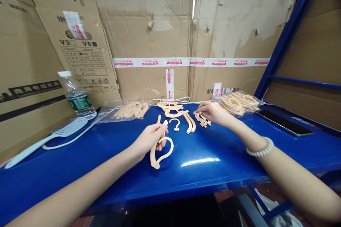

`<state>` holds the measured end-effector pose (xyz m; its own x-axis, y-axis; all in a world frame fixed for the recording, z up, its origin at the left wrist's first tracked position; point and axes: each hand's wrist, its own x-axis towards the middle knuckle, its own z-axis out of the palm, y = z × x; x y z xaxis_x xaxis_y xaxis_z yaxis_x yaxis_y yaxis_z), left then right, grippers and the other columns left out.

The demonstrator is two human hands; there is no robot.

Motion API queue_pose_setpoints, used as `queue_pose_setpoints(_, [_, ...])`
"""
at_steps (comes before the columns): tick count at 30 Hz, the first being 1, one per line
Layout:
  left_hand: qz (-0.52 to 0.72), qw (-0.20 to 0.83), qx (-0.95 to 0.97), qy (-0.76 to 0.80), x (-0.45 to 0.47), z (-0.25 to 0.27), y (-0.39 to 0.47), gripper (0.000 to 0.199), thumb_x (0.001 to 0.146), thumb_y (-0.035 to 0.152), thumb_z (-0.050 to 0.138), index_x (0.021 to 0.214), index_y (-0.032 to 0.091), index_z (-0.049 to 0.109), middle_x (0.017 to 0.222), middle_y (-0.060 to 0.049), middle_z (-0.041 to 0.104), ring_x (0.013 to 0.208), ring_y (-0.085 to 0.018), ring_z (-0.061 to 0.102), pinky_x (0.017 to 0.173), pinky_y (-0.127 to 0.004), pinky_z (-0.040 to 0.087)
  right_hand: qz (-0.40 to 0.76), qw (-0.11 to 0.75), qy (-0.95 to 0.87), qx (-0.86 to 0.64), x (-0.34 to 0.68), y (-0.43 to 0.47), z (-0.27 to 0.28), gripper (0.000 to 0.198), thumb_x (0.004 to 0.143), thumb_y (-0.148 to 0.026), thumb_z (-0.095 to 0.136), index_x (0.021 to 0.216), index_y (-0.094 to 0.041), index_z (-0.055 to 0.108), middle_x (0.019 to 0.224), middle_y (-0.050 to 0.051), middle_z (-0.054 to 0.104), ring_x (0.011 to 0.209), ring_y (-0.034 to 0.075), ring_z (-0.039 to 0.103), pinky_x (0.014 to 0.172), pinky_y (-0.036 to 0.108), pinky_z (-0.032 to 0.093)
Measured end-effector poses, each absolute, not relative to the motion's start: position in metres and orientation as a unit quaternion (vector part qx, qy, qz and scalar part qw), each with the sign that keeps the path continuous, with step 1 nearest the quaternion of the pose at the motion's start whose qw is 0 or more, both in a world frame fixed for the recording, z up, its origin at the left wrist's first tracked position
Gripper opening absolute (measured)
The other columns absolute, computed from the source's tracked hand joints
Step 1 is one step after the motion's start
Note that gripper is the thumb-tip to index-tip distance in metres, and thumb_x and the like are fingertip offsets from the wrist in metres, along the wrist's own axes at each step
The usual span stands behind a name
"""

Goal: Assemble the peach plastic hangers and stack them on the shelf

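Before tall cardboard (151, 35), a cluttered blue table (207, 177).
Near the table's middle, the left hand (151, 135) is closed around a curved piece (153, 156); right of the middle, the right hand (215, 113) has its fingertips at small parts (204, 122), though whether they pinch one I cannot tell. At the table's back lie a left bag (130, 110) and a right bag (238, 103); at its left end, a brush (70, 128) lies before a standing bottle (78, 102); at its right end, a phone (283, 122). Loose strips (189, 123) and a hook (177, 127) fill the table between the hands. Both forearms are cut off; the left fingers hide part of the curved piece, and shiny plastic blurs the bags' contents.
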<state>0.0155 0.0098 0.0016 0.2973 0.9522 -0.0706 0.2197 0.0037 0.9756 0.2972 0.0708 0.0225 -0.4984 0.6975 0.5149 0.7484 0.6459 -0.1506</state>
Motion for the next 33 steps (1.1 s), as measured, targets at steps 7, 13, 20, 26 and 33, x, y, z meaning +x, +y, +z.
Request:
queue_pose_setpoints(7, [0.390, 0.613, 0.509, 0.461, 0.013, 0.009, 0.009, 0.020, 0.091, 0.034, 0.049, 0.083, 0.016, 0.049, 0.056, -0.003, 0.062, 0.044, -0.010, 0.052, 0.047, -0.019, 0.041, -0.042, 0.149, -0.876, -0.457, 0.303, 0.077, 0.017, 0.034, 0.063, 0.004, 0.053, 0.079, -0.015, 0.076, 0.089, 0.008, 0.073, 0.081, 0.020, 0.068, 0.072, 0.025, 0.051])
queue_pose_setpoints(13, [0.393, 0.621, 0.497, 0.462, 0.013, 0.012, 0.007, 0.021, 0.092, 0.034, 0.049, 0.083, 0.015, 0.048, 0.066, -0.007, 0.068, 0.049, -0.011, 0.058, 0.054, -0.021, 0.046, -0.009, 0.153, -0.890, -0.429, 0.308, 0.076, 0.016, 0.019, 0.070, -0.005, 0.058, 0.073, -0.016, 0.074, 0.079, 0.007, 0.072, 0.071, 0.020, 0.066, 0.067, 0.028, 0.051])
queue_pose_setpoints(20, [0.403, 0.610, 0.508, 0.455, 0.011, 0.012, 0.008, 0.020, 0.092, 0.034, 0.051, 0.089, 0.015, 0.049, 0.076, -0.009, 0.071, 0.055, -0.012, 0.063, 0.061, -0.025, 0.050, -0.050, 0.340, -0.896, -0.282, 0.250, 0.015, 0.025, 0.030, 0.088, -0.019, 0.051, 0.117, -0.018, 0.060, 0.109, 0.011, 0.065, 0.102, 0.022, 0.059, 0.087, 0.039, 0.049])
queue_pose_setpoints(26, [0.421, 0.605, 0.510, 0.443, 0.012, 0.014, 0.005, 0.017, 0.092, 0.032, 0.052, 0.087, 0.016, 0.048, 0.074, -0.005, 0.069, 0.056, -0.012, 0.064, 0.060, -0.025, 0.052, -0.111, 0.235, -0.957, -0.131, 0.215, -0.015, 0.009, 0.032, 0.091, -0.035, 0.052, 0.116, -0.015, 0.059, 0.111, 0.013, 0.064, 0.105, 0.026, 0.050, 0.090, 0.044, 0.041])
queue_pose_setpoints(33, [0.415, 0.613, 0.526, 0.419, 0.015, 0.011, 0.001, 0.016, 0.093, 0.032, 0.049, 0.089, 0.017, 0.046, 0.080, -0.006, 0.068, 0.055, -0.012, 0.064, 0.058, -0.026, 0.054, -0.081, 0.220, -0.963, -0.136, 0.220, -0.007, 0.005, 0.026, 0.092, -0.040, 0.051, 0.096, -0.017, 0.062, 0.091, 0.009, 0.064, 0.098, 0.023, 0.048, 0.090, 0.041, 0.036])
